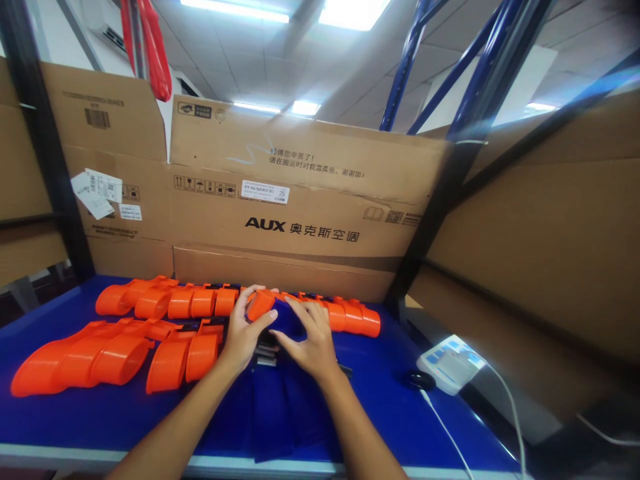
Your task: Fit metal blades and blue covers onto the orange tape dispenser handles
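Observation:
My left hand (243, 331) is closed round an orange plastic part (261, 303), a short, wide curved piece. My right hand (316, 343) grips a dark blue piece (288, 319) against it, thumb below and fingers on top. The two pieces touch; the fingers hide how they join. Below my hands lie a few small grey and black pieces (267, 355) and dark blue flat strips (270, 413), which blend into the blue tabletop. Similar orange parts stand behind my hands and to the left.
A blue table (380, 427) carries a back row of orange parts (203, 302) and a nearer left group (123, 359). On the right sit a white device (453, 365) with cables and a black rounded object (420, 380). Cardboard walls (300, 200) and dark posts (425, 247) border the table.

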A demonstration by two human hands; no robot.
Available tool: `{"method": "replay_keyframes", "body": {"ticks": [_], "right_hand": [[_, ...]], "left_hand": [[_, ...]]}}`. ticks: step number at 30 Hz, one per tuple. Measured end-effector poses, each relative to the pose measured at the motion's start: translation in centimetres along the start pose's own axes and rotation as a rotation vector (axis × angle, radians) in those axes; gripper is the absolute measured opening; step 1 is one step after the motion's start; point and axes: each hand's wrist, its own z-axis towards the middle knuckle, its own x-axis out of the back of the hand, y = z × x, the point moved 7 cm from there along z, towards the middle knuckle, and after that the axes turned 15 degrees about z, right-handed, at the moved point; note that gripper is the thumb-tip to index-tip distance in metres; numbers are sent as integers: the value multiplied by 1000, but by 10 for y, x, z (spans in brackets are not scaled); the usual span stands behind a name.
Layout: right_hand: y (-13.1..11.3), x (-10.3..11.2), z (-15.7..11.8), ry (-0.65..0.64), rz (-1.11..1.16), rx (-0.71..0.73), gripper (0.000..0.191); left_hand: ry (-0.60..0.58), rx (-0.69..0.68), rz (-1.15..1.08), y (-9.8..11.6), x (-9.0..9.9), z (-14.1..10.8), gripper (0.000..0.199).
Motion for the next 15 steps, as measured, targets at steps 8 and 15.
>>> {"method": "replay_keyframes", "body": {"ticks": [8,15], "right_hand": [[1,4,1,25,57,-65,72],[29,3,4,30,460,-308,37]], "left_hand": [[-27,15,-5,-3,-4,-1,66],[-116,59,-58,-9,-6,-1,53]]}}
